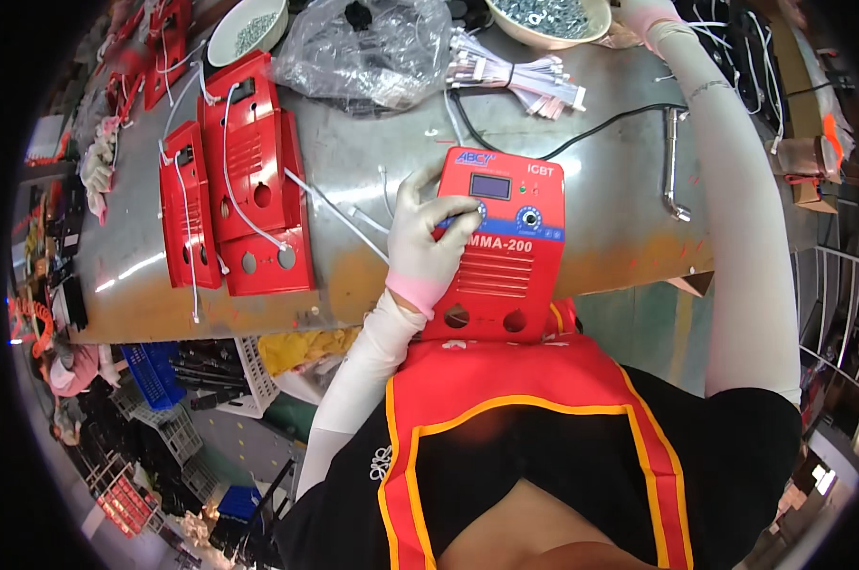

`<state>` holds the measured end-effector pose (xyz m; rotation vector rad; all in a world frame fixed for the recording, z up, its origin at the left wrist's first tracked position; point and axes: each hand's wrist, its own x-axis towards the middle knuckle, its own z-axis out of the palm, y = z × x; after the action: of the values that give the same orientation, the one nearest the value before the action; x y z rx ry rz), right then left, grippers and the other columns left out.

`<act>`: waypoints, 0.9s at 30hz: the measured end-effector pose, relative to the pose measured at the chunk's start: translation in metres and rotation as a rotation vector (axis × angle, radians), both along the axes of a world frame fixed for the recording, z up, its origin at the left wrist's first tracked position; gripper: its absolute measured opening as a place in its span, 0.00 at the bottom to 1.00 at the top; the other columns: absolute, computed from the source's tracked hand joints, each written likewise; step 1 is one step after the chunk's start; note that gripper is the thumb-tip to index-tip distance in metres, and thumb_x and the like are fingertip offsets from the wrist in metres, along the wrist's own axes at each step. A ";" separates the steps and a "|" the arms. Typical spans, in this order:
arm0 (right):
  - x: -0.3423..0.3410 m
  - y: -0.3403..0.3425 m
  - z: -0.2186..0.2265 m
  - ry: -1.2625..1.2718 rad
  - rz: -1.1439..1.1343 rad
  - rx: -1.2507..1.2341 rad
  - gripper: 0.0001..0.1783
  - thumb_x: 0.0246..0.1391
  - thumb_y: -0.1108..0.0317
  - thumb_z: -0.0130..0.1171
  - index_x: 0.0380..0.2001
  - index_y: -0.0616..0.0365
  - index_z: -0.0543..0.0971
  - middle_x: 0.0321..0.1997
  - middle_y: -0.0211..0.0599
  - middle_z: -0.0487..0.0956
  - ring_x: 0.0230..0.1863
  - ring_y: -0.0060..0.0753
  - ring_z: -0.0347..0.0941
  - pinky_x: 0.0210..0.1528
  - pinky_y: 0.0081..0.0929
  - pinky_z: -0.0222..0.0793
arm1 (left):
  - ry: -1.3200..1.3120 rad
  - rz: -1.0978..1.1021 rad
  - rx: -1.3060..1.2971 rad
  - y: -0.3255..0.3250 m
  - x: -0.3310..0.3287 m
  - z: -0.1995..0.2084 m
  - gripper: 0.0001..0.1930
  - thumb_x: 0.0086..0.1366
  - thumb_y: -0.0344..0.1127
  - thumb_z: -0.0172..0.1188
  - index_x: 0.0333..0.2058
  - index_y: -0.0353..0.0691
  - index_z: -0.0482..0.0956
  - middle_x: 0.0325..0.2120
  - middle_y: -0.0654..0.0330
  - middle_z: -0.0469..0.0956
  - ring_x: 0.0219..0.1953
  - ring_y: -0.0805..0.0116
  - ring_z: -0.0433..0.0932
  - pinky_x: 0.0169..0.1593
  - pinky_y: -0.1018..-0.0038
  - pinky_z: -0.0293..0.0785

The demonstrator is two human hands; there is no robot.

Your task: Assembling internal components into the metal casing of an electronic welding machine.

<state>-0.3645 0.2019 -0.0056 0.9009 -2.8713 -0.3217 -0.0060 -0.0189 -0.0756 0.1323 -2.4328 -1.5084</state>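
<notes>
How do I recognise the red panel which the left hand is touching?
At the near edge of the metal table, find the left hand. It touches the red panel. Unlike the red panels lying further left, this one shows a dark display and a blue stripe.

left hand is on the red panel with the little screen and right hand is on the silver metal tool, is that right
Not quite: the right hand is away from the silver metal tool. The head view shows it at the top edge, just right of the bowl. The left hand is indeed on the red panel.
</notes>
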 end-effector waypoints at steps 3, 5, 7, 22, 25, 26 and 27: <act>-0.017 0.005 -0.018 0.035 -0.049 0.074 0.16 0.54 0.55 0.50 0.37 0.49 0.81 0.38 0.42 0.82 0.43 0.43 0.79 0.46 0.36 0.74 | -0.004 -0.010 0.006 0.000 -0.004 -0.002 0.08 0.51 0.29 0.66 0.32 0.42 0.84 0.53 0.50 0.68 0.56 0.54 0.68 0.57 0.67 0.67; -0.001 -0.017 -0.014 0.001 -0.044 0.065 0.16 0.55 0.55 0.49 0.39 0.49 0.81 0.40 0.42 0.82 0.44 0.43 0.78 0.48 0.35 0.73 | -0.020 0.016 -0.003 -0.004 0.003 -0.006 0.08 0.51 0.29 0.66 0.33 0.42 0.84 0.53 0.50 0.68 0.56 0.54 0.68 0.57 0.67 0.67; -0.002 -0.012 -0.020 0.068 0.080 -0.077 0.18 0.56 0.54 0.47 0.42 0.48 0.80 0.45 0.43 0.81 0.48 0.41 0.77 0.51 0.34 0.72 | -0.022 0.014 -0.011 -0.004 0.006 -0.007 0.10 0.51 0.29 0.66 0.34 0.43 0.84 0.53 0.50 0.68 0.57 0.53 0.68 0.57 0.67 0.67; 0.024 -0.007 -0.001 -0.137 -0.116 -0.079 0.14 0.44 0.60 0.60 0.33 0.54 0.84 0.36 0.50 0.81 0.40 0.49 0.79 0.43 0.38 0.74 | 0.008 0.039 -0.034 -0.003 0.018 -0.008 0.08 0.52 0.31 0.67 0.34 0.45 0.85 0.53 0.48 0.69 0.58 0.51 0.66 0.60 0.63 0.63; 0.027 0.000 -0.012 -0.026 -0.177 -0.217 0.13 0.45 0.65 0.59 0.34 0.57 0.83 0.35 0.53 0.80 0.39 0.50 0.78 0.42 0.40 0.74 | 0.028 0.104 -0.332 -0.008 0.029 0.001 0.10 0.50 0.34 0.68 0.34 0.47 0.85 0.52 0.49 0.70 0.57 0.52 0.66 0.61 0.58 0.60; 0.028 0.003 -0.015 -0.027 -0.181 -0.223 0.13 0.45 0.65 0.59 0.34 0.57 0.83 0.35 0.53 0.80 0.39 0.50 0.78 0.42 0.40 0.74 | 0.062 0.139 -0.622 -0.009 0.031 0.006 0.12 0.48 0.36 0.70 0.34 0.49 0.85 0.52 0.50 0.70 0.57 0.53 0.66 0.61 0.55 0.57; 0.029 0.008 -0.018 0.084 -0.175 -0.344 0.12 0.46 0.66 0.58 0.34 0.57 0.82 0.35 0.52 0.81 0.38 0.51 0.78 0.42 0.40 0.74 | 0.114 0.170 -0.613 -0.004 0.029 0.010 0.14 0.45 0.41 0.71 0.34 0.50 0.84 0.48 0.55 0.73 0.53 0.55 0.69 0.60 0.52 0.55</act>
<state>-0.3357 0.2096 -0.0233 0.5632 -2.8076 0.1163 0.0226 -0.0234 -0.0658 0.1181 -2.5871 -0.6364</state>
